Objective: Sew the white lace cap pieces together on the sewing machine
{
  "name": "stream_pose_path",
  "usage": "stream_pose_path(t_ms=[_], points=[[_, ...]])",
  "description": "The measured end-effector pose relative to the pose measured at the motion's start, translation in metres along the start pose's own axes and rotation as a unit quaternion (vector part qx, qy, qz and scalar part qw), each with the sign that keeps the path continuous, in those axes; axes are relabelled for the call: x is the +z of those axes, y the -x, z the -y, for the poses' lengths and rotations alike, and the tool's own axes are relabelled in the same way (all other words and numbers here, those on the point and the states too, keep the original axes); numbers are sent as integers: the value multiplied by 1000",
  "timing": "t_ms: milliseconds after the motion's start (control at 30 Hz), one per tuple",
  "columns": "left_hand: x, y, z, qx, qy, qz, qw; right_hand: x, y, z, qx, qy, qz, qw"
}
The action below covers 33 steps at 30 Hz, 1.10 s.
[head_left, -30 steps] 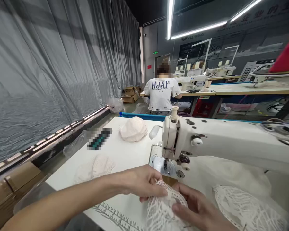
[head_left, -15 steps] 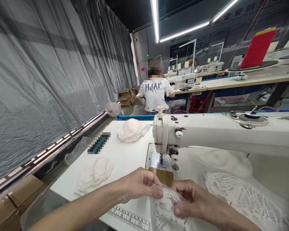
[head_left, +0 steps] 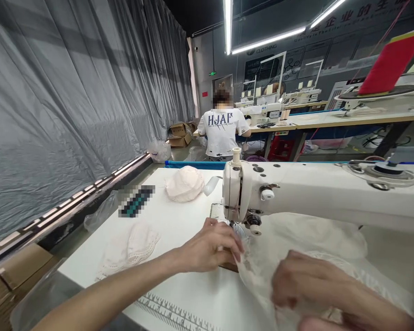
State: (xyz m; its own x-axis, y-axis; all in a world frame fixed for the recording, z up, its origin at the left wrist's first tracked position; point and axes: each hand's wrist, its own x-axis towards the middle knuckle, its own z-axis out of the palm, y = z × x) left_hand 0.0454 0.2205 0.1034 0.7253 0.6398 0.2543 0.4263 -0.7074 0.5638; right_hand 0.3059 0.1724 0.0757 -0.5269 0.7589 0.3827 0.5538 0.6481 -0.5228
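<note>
My left hand (head_left: 210,248) pinches the edge of a white lace fabric piece (head_left: 258,271) just in front of the needle of the white sewing machine (head_left: 296,193). Its fingers are closed on the cloth. My right hand (head_left: 307,285) lies on the same fabric to the right, blurred by motion, with fingers curled over the cloth. The fabric covers the machine bed under the arm.
A folded lace piece (head_left: 131,246) and a pinkish fabric bundle (head_left: 184,184) lie on the white table (head_left: 179,299), with a printed ruler at the front edge. A person in a white shirt (head_left: 222,133) sits ahead. Grey curtain on the left, cardboard boxes (head_left: 7,285) below.
Both hands moved the lace fabric forward from near the table's front edge up to the needle area. The view shifted slightly.
</note>
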Motion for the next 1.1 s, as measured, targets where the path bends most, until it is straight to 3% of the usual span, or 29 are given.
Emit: stream_pose_path(t_ms=[133,300,533,767,1100], points=[[28,7,33,57,-127,-20,990,26,-14,0,-42,116,-36,992],[28,19,44,113,-184,-30,976,51,-43,-3,-111,207,-26,972],[24,23,51,147,-241,-42,958,50,-50,-13,-116,306,-22,945],[15,9,63,164,-259,-44,951,53,-55,-28,-110,417,-10,902],[16,-1,74,160,-273,-64,946,58,-52,-44,-75,388,-28,918]])
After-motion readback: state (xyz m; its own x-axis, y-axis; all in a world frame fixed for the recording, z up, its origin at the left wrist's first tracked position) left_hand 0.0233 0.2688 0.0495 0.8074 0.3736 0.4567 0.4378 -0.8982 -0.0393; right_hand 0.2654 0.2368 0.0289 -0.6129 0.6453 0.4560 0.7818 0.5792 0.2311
